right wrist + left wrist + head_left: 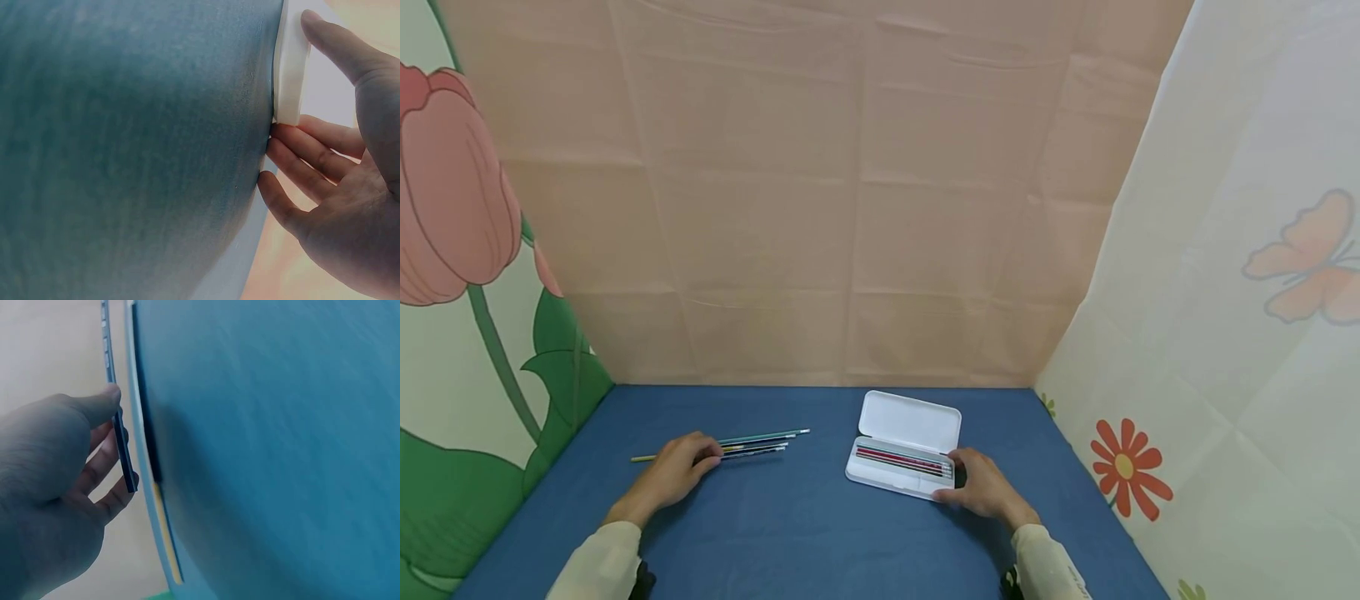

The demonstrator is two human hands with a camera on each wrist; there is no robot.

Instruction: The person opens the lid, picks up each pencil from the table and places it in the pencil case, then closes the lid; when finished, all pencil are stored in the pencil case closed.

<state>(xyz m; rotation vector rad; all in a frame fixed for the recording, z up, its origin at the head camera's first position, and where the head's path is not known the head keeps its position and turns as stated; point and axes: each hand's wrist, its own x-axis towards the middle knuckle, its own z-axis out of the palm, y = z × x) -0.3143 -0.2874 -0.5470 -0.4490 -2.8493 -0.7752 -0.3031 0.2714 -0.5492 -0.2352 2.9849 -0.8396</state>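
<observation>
In the head view my left hand (679,468) is over several pencils (763,437) lying at the left of the table. It pinches one dark pencil (122,440) between thumb and fingers, raised off the cloth in the left wrist view. Beside it a pencil with a yellow end (167,537) lies on the cloth. A white pencil case (880,481) stands with its lid (910,419) raised, several red and dark pencils (901,460) inside. My right hand (981,485) grips the case's right end, thumb on the near edge, other fingers round the end.
Blue cloth (790,542) covers the table. A tan sheet (850,208) hangs behind its far edge. Printed curtains stand at both sides, with a tulip (456,183) on the left and a red flower (1123,467) on the right.
</observation>
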